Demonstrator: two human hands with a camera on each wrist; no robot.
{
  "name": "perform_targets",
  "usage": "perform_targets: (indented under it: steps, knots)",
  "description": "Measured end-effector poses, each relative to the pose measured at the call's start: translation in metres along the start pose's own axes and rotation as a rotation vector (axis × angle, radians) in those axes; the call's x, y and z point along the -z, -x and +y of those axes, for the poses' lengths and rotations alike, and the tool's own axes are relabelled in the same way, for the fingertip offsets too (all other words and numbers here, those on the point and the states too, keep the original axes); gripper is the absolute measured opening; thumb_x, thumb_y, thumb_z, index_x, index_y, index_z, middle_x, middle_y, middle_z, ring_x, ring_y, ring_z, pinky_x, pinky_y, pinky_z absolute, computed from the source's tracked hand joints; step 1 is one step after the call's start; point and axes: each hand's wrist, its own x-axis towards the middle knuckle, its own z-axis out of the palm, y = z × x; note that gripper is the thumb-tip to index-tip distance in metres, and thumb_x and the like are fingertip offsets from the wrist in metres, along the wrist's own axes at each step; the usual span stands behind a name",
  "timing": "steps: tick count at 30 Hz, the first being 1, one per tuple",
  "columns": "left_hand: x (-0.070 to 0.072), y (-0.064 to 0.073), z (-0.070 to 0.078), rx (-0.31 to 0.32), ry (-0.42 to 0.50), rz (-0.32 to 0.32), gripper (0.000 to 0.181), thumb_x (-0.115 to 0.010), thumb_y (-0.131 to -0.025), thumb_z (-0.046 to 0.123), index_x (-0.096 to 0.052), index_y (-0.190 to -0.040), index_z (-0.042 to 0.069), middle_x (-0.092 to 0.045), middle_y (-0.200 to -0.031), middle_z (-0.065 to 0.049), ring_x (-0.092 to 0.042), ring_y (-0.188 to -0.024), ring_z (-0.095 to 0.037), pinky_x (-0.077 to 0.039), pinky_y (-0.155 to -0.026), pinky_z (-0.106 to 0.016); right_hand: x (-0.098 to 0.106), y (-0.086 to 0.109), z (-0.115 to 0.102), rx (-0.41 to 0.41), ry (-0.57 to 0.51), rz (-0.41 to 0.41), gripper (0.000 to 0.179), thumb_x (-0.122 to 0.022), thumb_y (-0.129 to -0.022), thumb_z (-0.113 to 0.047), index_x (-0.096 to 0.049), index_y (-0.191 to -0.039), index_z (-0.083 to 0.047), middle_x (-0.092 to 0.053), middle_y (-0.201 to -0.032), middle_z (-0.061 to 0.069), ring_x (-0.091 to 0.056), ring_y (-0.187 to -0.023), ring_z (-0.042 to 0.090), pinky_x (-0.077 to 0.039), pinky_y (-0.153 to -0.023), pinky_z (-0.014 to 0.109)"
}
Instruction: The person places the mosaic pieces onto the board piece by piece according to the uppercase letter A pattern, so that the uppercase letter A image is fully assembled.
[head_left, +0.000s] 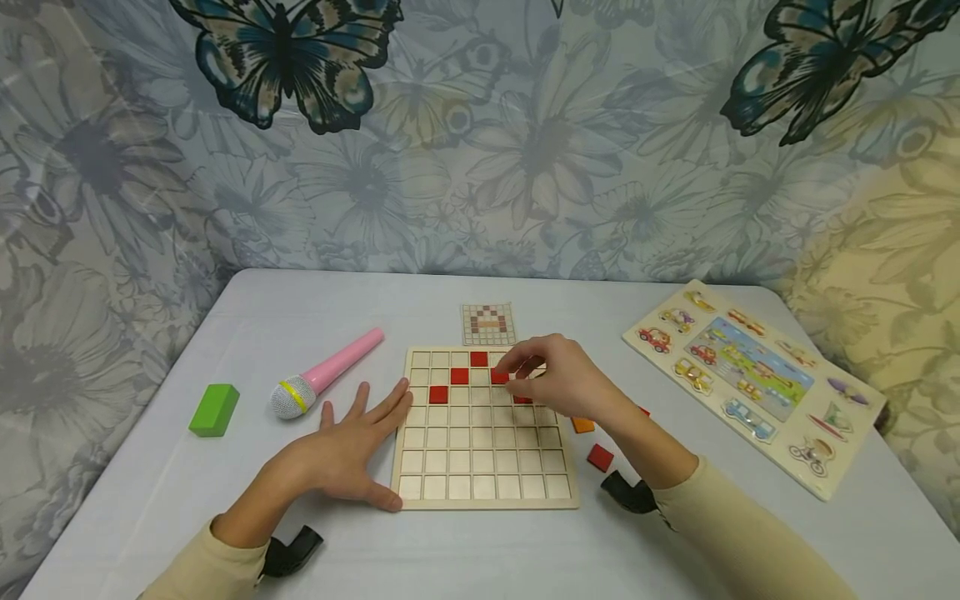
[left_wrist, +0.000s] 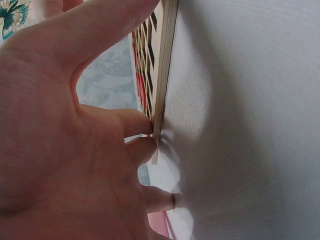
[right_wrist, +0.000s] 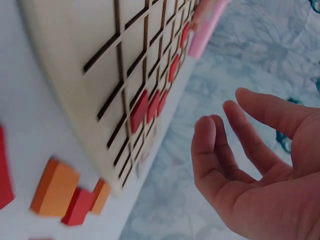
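A wooden grid board (head_left: 480, 508) lies flat, with several red square tiles (head_left: 438, 394) set in its upper cells in a peaked pattern. My left hand (head_left: 348, 454) is spread out, its thumb and fingers touching the board's left edge. Over the upper right cells hovers my right hand (head_left: 566, 379), fingers loosely bent. In the right wrist view nothing sits between thumb and fingers of the right hand (right_wrist: 260, 170), which is apart from the seated red tiles (right_wrist: 139, 112). Just beyond the board lies a small pattern card (head_left: 487, 323).
Right of the board lie a loose red tile (head_left: 600, 457) and an orange tile (head_left: 582, 425), partly behind the right arm. A vehicle puzzle board (head_left: 753, 387) is at far right. On the left are a pink toy microphone (head_left: 326, 375) and a green block (head_left: 214, 410).
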Motion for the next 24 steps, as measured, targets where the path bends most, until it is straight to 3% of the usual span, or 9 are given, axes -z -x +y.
perform_targets:
  steps: [13,19,24]
  knots:
    - [0.000,0.000,0.000,0.000,-0.006,-0.002,0.134,-0.091,-0.069,0.060,-0.014,-0.169,0.013,0.002,-0.178,0.000,0.005,-0.157,-0.057,-0.001,-0.104,-0.092,0.025,0.022,0.038,-0.064,-0.087,0.046,0.021,-0.073,-0.092,-0.005,-0.078,-0.112,-0.007,-0.073,-0.112,0.016,-0.066,-0.098,0.026,-0.060,-0.072,0.039]
    - [0.000,0.000,0.000,0.002,0.001,-0.001,0.135,-0.091,-0.069,0.059,-0.014,-0.169,0.014,0.002,-0.178,0.000,0.005,-0.157,-0.056,-0.001,-0.105,-0.091,0.034,0.027,0.050,-0.075,-0.025,0.050,0.022,-0.075,-0.089,-0.004,-0.079,-0.110,-0.008,-0.076,-0.106,0.011,-0.066,-0.099,0.025,-0.054,-0.078,0.037]
    - [0.000,0.000,0.000,0.000,-0.003,-0.001,0.134,-0.091,-0.069,0.060,-0.014,-0.169,0.014,0.002,-0.178,0.000,0.005,-0.157,-0.056,-0.001,-0.104,-0.091,0.039,0.030,0.056,-0.091,0.013,0.040,0.021,-0.074,-0.089,-0.004,-0.078,-0.109,-0.007,-0.075,-0.102,0.010,-0.063,-0.096,0.024,-0.053,-0.076,0.036]
